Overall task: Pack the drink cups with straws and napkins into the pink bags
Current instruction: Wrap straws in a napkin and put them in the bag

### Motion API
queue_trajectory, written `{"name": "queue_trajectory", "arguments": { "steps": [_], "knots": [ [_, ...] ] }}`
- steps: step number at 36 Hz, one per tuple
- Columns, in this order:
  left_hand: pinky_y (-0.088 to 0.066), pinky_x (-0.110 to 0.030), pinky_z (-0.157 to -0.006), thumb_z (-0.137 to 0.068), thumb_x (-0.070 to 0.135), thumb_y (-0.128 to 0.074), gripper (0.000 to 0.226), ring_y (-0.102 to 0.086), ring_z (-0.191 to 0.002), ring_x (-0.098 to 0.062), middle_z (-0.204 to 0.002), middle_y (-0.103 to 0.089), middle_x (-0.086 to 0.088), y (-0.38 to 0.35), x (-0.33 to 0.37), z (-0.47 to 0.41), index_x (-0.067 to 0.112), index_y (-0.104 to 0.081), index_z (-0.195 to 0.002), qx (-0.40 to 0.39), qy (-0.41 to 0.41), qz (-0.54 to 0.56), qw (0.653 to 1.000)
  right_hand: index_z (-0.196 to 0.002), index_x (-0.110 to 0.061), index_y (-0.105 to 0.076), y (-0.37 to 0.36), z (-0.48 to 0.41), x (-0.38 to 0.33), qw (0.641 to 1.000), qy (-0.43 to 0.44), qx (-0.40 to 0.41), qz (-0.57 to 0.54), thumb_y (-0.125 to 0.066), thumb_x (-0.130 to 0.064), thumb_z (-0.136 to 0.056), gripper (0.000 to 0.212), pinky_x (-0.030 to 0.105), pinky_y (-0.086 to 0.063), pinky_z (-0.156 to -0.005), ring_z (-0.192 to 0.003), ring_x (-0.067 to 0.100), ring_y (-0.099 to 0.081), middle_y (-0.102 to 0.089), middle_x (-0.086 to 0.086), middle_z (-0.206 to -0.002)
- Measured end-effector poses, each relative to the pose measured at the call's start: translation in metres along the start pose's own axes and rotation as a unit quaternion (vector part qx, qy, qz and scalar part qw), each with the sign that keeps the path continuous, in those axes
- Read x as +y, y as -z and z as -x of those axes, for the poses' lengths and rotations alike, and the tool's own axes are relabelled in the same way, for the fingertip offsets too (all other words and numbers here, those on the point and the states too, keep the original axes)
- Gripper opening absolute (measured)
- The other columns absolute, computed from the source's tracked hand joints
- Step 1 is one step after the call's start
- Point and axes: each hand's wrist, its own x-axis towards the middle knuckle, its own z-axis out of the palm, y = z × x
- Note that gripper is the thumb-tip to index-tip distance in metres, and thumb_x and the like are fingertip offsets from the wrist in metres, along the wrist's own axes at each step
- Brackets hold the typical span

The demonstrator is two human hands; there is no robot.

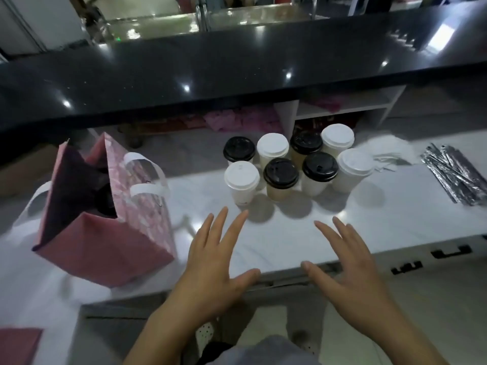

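Several drink cups with white or black lids stand bunched in two rows on the white counter [276, 233]; the nearest are a white-lidded cup [241, 182] and a black-lidded cup [280, 178]. A pink bag [105, 219] with white handles stands open at the left, with something dark inside. Wrapped straws [456, 175] lie in a silvery pile at the right. A white heap that may be napkins [387, 148] sits behind them. My left hand [216, 262] and my right hand [350, 262] hover flat, fingers spread, holding nothing, just in front of the cups.
A glossy black raised counter [210, 72] runs across the back, above the work surface. Pink bags or wrapping [237, 119] lie on the shelf beneath it. Another flat pink piece [18, 343] shows at the bottom left corner. The counter's front edge runs under my hands.
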Motion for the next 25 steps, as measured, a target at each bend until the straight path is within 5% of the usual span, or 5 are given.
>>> {"name": "queue_trajectory", "arguments": {
  "steps": [14,25],
  "knots": [
    [-0.002,-0.031,-0.121,-0.089,0.053,-0.065,0.091,0.024,-0.147,0.003,-0.161,0.020,0.029,-0.041,0.068,-0.017,0.067,0.006,-0.145,0.010,0.053,0.030,0.998,-0.141,-0.056,-0.035,0.056,-0.014,0.080,0.997,0.014,-0.025,-0.069,-0.056,-0.064,-0.083,0.063,0.035,-0.016,-0.120,-0.148,-0.005,-0.003,-0.017,-0.033,-0.152],
    [-0.002,-0.033,-0.123,-0.091,0.055,-0.061,0.088,0.023,-0.148,0.000,-0.160,0.023,0.029,-0.057,0.117,-0.123,0.071,0.014,-0.135,-0.096,-0.105,0.030,0.989,-0.143,-0.051,-0.037,0.106,-0.046,0.102,0.992,-0.091,0.060,-0.068,-0.062,-0.050,-0.090,0.059,0.027,-0.020,-0.116,-0.148,-0.004,-0.004,-0.018,-0.026,-0.157]
  ]
}}
